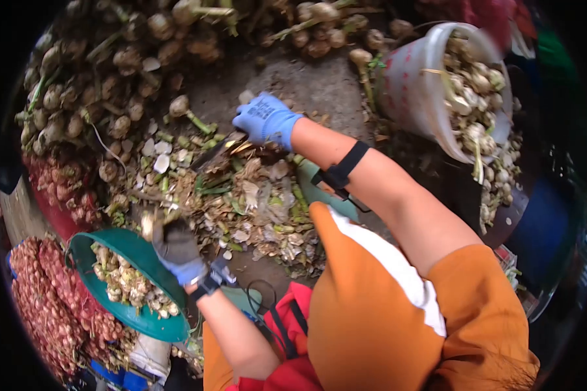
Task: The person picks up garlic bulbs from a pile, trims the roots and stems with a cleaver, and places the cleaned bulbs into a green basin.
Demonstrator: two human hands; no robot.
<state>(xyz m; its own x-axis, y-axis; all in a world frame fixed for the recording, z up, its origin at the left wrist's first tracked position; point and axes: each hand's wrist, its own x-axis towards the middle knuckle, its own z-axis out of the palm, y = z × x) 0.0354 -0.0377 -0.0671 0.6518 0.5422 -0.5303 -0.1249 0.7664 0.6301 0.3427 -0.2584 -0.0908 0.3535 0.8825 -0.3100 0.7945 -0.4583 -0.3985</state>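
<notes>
My right hand (264, 120), in a light blue knit glove, is closed around a dark-bladed cutting tool (210, 154) with yellow parts. Its blade points down and left over a heap of garlic trimmings (257, 202); the fingers hide most of its handle. My left hand (179, 247), in a blue glove with a grey palm, is blurred beside the rim of a teal basin (85, 241). A pale garlic bulb (148, 225) shows at its fingertips. Trimmed garlic bulbs (134, 283) lie inside the tilted basin. A single stemmed bulb (179, 106) rests left of my right hand.
Untrimmed garlic (127, 62) is piled along the back and left. A white bucket (407, 81) of garlic leans at the upper right, with more bulbs (499, 179) beside it. Red net sacks (42, 287) of garlic stand at the lower left. Stem pieces litter the floor (326, 81).
</notes>
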